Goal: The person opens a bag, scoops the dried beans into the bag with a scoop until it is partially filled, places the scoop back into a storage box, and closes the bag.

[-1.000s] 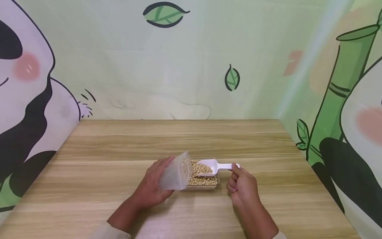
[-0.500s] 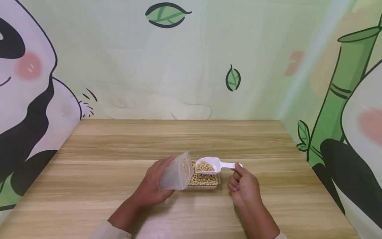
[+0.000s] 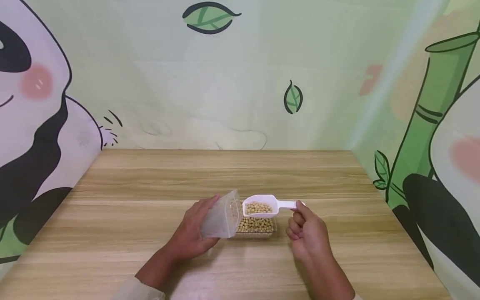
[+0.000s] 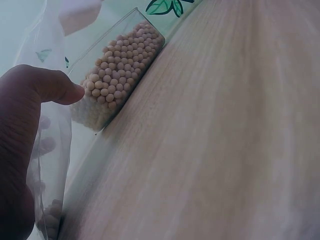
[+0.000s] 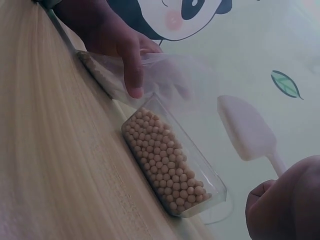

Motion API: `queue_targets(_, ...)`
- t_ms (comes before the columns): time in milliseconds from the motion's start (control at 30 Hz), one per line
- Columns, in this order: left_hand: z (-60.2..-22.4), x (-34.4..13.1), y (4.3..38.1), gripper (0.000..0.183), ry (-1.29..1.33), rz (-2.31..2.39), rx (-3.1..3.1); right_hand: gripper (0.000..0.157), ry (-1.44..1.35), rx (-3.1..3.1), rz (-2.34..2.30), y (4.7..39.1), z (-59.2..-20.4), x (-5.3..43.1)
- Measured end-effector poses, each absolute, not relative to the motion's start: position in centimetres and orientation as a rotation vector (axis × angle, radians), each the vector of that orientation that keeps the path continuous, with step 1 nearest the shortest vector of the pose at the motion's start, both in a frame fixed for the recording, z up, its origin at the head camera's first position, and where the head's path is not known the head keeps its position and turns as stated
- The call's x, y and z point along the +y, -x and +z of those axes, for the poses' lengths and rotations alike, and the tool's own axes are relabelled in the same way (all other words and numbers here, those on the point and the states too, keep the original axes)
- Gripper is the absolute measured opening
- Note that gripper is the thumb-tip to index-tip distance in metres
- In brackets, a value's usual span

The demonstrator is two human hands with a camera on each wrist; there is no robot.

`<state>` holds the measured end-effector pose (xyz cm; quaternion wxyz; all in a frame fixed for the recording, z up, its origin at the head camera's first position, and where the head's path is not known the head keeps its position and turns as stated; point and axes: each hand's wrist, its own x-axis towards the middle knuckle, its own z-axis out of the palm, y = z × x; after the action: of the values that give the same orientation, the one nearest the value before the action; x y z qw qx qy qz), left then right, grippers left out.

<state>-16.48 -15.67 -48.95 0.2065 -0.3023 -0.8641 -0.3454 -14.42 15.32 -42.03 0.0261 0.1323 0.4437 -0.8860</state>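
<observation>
Head view: I see the white scoop (image 3: 275, 206), loaded with beans (image 3: 258, 208), roughly level above the clear box (image 3: 255, 235) and apart from it. Right hand (image 3: 308, 233): fingers curled, pinching the handle near its end. Left hand (image 3: 193, 233): thumb and fingers round a translucent container (image 3: 218, 218), tilted, mouth toward the scoop; I cannot tell whether it touches the box. Bean-filled box sits on the wood-grain table (image 3: 225, 175).

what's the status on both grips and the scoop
Left grip: tilted translucent container. Right grip: white scoop, loaded with beans, held above the clear box. Nothing seen between scoop and container.
</observation>
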Motion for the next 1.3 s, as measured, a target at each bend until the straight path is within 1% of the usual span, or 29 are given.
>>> queue_targets(267, -49.0, -15.7, 16.6, 0.1, 0.864, -0.918, -2.365, 0.044, -0.277, 1.448, -2.72, 14.1, -42.2, 14.7)
queue_targets(633, -48.9, -15.7, 16.7, 0.1, 0.884, -0.909, -2.348, 0.031, -0.113, 1.821, -2.71, 13.2, -42.4, 13.2)
queue_targets(800, -49.0, -15.8, 16.7, 0.101, 0.888, -0.916, -2.348, 0.025, -0.096, 1.985, -2.684, 12.9, -42.4, 12.7)
queue_targets(833, -49.8, -16.0, 17.2, 0.102, 0.888, -0.928, -2.351, 0.024, -0.096, 2.011, -2.673, 12.9, -42.4, 12.7)
queue_targets(1033, -49.9, -16.0, 17.2, 0.1, 0.898, -0.923, -2.334, 0.021, -0.122, 2.107, -2.612, 12.6, -42.3, 12.6)
queue_targets(1067, -49.1, -15.8, 16.8, 0.098, 0.901, -0.913, -2.329, 0.021, -0.117, 2.115, -2.61, 12.6, -42.3, 12.6)
queue_targets(1300, -49.3, -15.9, 16.9, 0.098, 0.9, -0.919, -2.343, 0.024, -0.089, 2.14, -2.631, 12.7, -42.1, 12.7)
